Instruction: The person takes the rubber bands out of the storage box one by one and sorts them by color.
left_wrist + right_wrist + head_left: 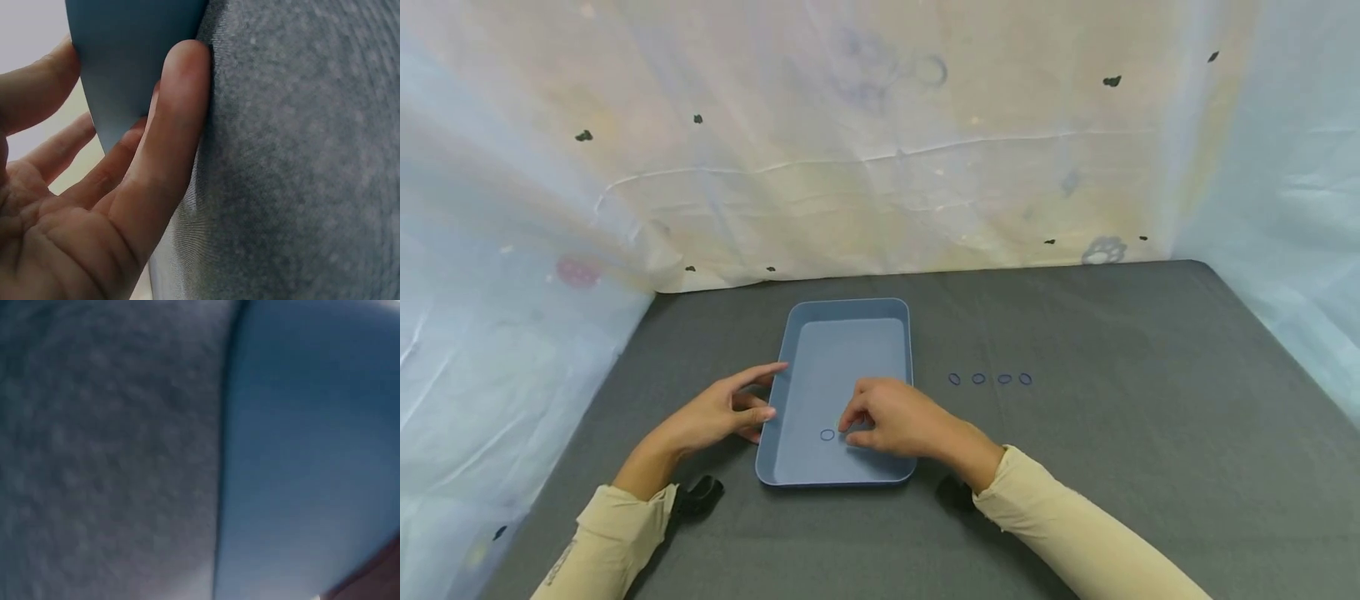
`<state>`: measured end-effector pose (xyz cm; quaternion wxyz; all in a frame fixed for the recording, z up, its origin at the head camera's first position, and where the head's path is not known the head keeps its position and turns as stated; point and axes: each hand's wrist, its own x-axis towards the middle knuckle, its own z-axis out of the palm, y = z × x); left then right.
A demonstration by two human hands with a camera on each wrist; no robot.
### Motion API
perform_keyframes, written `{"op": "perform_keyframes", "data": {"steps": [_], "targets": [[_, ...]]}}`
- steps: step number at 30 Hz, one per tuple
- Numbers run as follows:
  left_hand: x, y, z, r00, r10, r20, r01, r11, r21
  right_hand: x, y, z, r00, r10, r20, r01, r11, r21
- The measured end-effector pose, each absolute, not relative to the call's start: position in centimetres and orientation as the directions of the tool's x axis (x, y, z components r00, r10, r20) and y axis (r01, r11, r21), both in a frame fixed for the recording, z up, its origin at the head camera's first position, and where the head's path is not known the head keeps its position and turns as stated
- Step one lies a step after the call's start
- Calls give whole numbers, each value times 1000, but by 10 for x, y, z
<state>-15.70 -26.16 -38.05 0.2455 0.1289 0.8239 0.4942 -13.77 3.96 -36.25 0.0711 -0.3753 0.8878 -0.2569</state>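
A shallow blue-grey tray (853, 350) lies on the dark cloth. My left hand (722, 412) is at its left side, fingers loosely spread. In the left wrist view, fingers (181, 106) lie against the outer wall of the tray (125, 56), low down by the cloth. Over the near part of the tray is my right hand (895, 419), thumb and index finger bent downward with a small gap between the tips. A thin, dark blue ring (827, 435) lies flat on the tray floor just left of those fingertips.
Several similar thin blue rings (978, 378) lie in a row on the grey cloth (1120, 400), right of the tray. A pale patterned curtain (880, 208) hangs along the table's far edge. A black wrist mount (700, 497) shows beside the left sleeve.
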Motion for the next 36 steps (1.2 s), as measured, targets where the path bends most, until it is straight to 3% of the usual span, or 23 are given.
{"op": "perform_keyframes", "data": {"steps": [13, 36], "targets": [[-157, -262, -379, -842, 468, -268, -14, 478, 878, -140, 15, -365, -766, -642, 11, -566, 667, -484], [-158, -264, -383, -837, 495, -235, 26, 464, 885, -143, 12, -373, -749, -662, 31, -614, 675, -409]]}}
